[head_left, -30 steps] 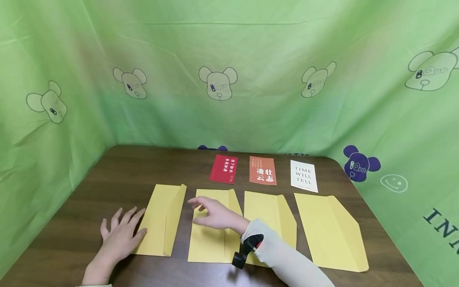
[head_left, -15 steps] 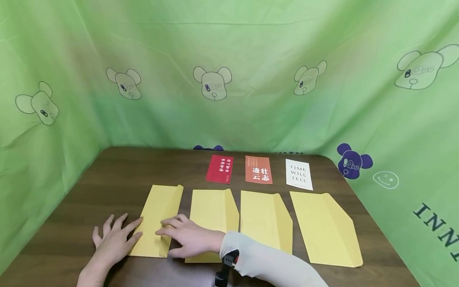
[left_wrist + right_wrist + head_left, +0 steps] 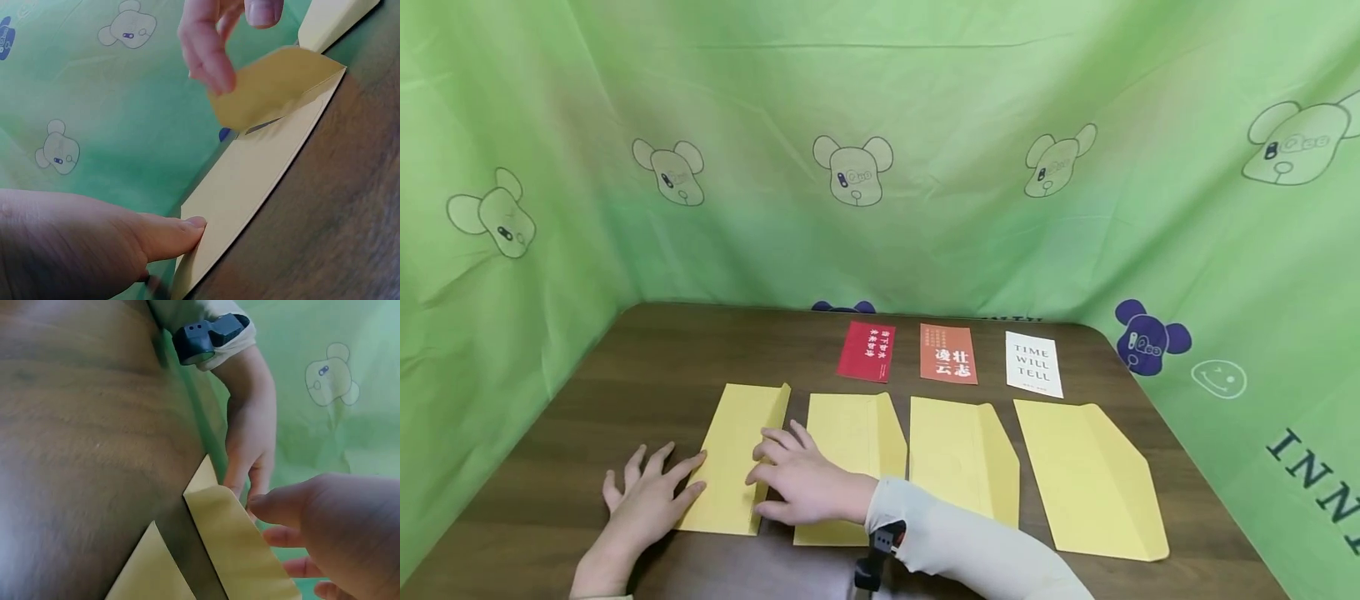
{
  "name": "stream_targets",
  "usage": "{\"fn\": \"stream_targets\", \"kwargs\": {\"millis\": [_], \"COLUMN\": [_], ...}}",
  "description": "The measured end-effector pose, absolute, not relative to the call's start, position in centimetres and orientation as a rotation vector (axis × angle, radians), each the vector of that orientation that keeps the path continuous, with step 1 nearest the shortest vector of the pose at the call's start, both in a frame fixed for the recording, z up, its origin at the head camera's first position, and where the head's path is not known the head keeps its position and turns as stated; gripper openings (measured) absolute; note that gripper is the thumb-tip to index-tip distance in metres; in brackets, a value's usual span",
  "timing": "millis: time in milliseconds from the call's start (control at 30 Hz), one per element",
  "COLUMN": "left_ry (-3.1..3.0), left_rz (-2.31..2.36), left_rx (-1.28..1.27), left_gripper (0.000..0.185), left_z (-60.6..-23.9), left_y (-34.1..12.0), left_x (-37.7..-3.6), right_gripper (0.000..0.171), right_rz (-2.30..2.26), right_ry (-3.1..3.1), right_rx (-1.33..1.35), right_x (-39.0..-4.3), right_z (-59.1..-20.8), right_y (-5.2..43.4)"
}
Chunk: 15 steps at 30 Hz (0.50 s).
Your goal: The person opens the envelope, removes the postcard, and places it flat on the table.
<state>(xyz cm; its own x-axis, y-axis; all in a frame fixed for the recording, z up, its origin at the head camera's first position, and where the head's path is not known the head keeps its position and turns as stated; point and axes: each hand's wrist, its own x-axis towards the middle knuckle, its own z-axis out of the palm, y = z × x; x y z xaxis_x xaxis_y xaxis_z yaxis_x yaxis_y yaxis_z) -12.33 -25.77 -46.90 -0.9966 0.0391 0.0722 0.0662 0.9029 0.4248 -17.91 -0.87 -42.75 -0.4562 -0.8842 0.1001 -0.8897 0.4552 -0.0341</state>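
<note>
We see four yellow envelopes in a row along the near edge of the counter. The leftmost envelope lies nearest the counter's near left corner. Left hand rests flat on the envelope's left edge, fingers straight and released, pressing it down. Right hand reaches across the second envelope; its fingers touch the raised flap of the leftmost envelope. In the left wrist view the flap stands partly lifted off the envelope body; whether it is pinched or only pushed, we cannot tell. Third envelope and fourth envelope lie flaps open. Towards the far edge: red card, orange card, white card.
</note>
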Motion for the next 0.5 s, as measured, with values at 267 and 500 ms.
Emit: {"fn": "stream_targets", "kwargs": {"millis": [267, 500], "left_ry": [-3.024, -3.012], "left_rz": [-0.701, -0.706], "left_rx": [-0.082, -0.076], "left_gripper": [0.046, 0.047], "left_z": [-46.8, -46.6], "left_y": [-25.7, -25.9], "left_x": [-12.4, -12.1], "right_gripper": [0.02, 0.01], "right_rz": [-0.023, 0.076], "right_ry": [-2.565, -2.536], "right_rx": [1.61, 1.782], "right_x": [-18.0, -19.5], "right_z": [-42.4, -43.2], "right_y": [1.3, 1.6]}}
